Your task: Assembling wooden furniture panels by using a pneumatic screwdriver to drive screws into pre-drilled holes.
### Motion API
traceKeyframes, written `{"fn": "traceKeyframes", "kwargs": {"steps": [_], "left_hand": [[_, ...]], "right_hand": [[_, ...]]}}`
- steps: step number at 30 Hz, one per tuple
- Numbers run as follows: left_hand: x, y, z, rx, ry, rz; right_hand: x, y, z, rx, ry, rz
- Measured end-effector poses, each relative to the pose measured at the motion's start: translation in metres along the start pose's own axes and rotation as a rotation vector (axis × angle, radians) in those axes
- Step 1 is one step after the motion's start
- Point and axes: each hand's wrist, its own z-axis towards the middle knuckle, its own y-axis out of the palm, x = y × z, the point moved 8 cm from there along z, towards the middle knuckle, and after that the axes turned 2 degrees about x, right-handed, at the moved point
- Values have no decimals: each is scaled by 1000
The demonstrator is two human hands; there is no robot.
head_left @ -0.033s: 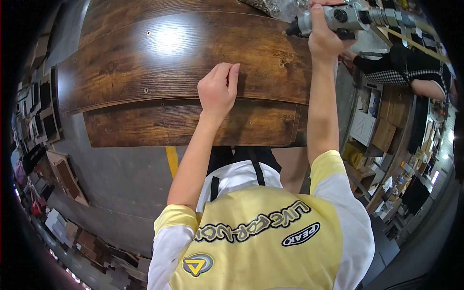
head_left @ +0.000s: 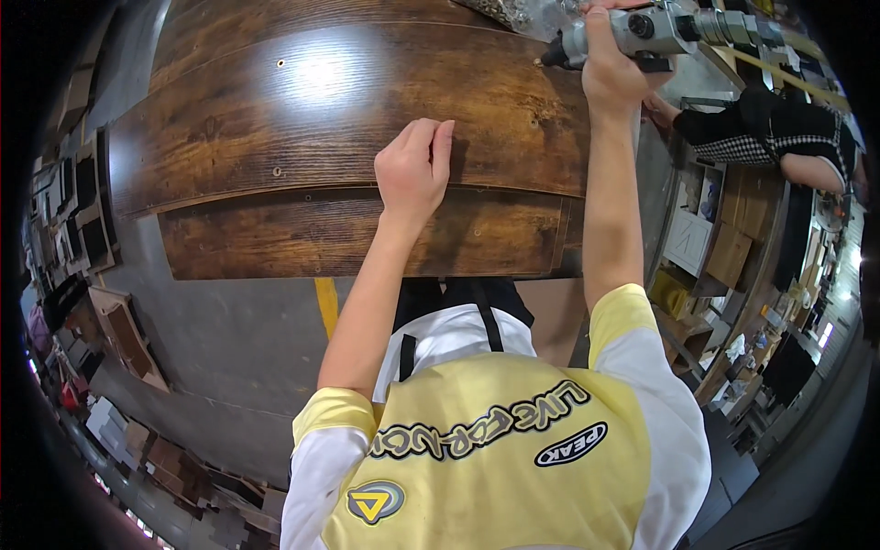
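Observation:
My right hand [head_left: 612, 81] is wrapped round a grey pneumatic driver [head_left: 646, 31] at the far right. The tool lies nearly level, and its black nose points left, down at the far right part of a dark brown wood-grain board [head_left: 367, 119]. Whether the tip touches the board I cannot tell. My left hand [head_left: 411, 174] is closed, fingers curled in and thumb against them, above the board's near edge. What it holds, if anything, is hidden. Several small holes dot the board. A second brown board [head_left: 275, 238] lies partly beneath it on the near side.
Clear plastic bags with small metal hardware [head_left: 513, 13] lie at the far edge. Another person [head_left: 752, 128] in dark clothes stands at the right, near shelves with cardboard boxes [head_left: 729, 257]. Panels [head_left: 124, 335] stand on the grey floor at the left.
My right hand and the driver have shifted very slightly left, and the tool's rear end has dipped a little. My left hand and the boards stay in place.

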Motion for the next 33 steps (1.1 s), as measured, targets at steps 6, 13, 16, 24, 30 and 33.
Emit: {"fn": "traceKeyframes", "kwargs": {"steps": [6, 13, 16, 24, 30, 33], "left_hand": [[-5, -7, -3, 23, 14, 17], [-1, -5, -2, 29, 36, 39], [-3, -8, -4, 36, 50, 83], [-3, -7, -5, 172, -6, 41], [1, -3, -15, 295, -102, 105], [17, 13, -26, 315, -88, 44]], "right_hand": [[12, 10, -6, -21, 18, 12], [12, 7, -2, -39, 29, -104], [14, 11, -8, -27, 107, 8], [-50, -20, 29, 81, 72, 327], [-9, -72, -62, 85, 724, 687], [43, -100, -123, 163, 994, 898]]}}
